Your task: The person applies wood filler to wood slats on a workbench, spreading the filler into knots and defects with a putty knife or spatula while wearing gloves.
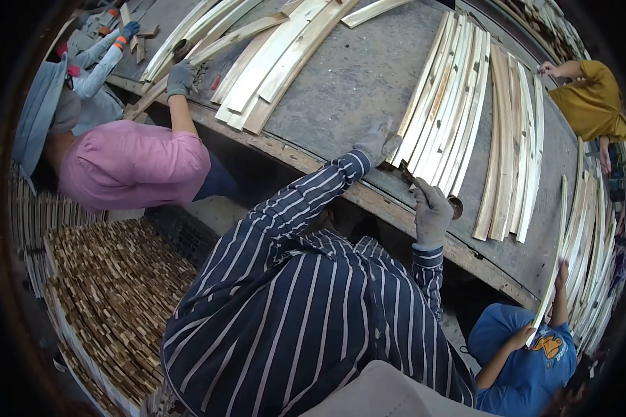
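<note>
My left hand (375,142) open, right hand (432,214) curled, its hold unclear, I flank aligned strips (444,104); looser strips (261,69) lie askew.

Wood strips (445,97) are laid side by side on the table (334,94). The left hand (375,143), gloved, is placed by their left edge. The right hand (432,214), also gloved, is held at their near ends, fingers bent; a small dark item (405,169) is seen by the fingertips, too small to tell. A round brown item (455,207) is seen just beside that hand. More strips (511,146) are laid to the right. At far left, wood is touched by a pink-clad person's gloved hand (181,78).
</note>
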Tool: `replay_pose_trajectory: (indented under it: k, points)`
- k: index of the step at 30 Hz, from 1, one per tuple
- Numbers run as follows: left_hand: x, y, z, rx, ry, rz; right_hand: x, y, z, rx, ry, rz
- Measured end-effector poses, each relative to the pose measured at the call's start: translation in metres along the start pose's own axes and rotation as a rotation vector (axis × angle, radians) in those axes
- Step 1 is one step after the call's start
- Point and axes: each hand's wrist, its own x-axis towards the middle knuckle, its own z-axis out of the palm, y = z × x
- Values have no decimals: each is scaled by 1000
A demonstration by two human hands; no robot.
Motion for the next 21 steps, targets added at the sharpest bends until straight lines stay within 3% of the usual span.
replay_pose_trajectory:
  k: [3, 5, 7, 9, 12, 13, 15, 21]
  points:
    - [-2, 4, -55, -51, 102, -140, 3, 2, 2, -18, 26, -111]
    - [25, -30, -95, 198, 187, -359, 1, -2, -1, 15, 9, -4]
    - [41, -92, -120, 898, 541, -302, 1, 0, -2, -13, 9, -18]
    - [43, -102, -165, 924, 351, -538, 1, 3, -1, -37, 12, -35]
    - [50, -156, -180, 1005, 322, -360, 2, 3, 2, 1, -11, 11]
    - [49, -139, -187, 1006, 323, -355, 2, 1, 2, -19, -5, -21]
    - [48, -109, -201, 845, 96, -580, 2, -3, 3, -42, 2, -49]
    - [35, -165, -206, 440, 53, -513, 1, 0, 1, -54, -3, -68]
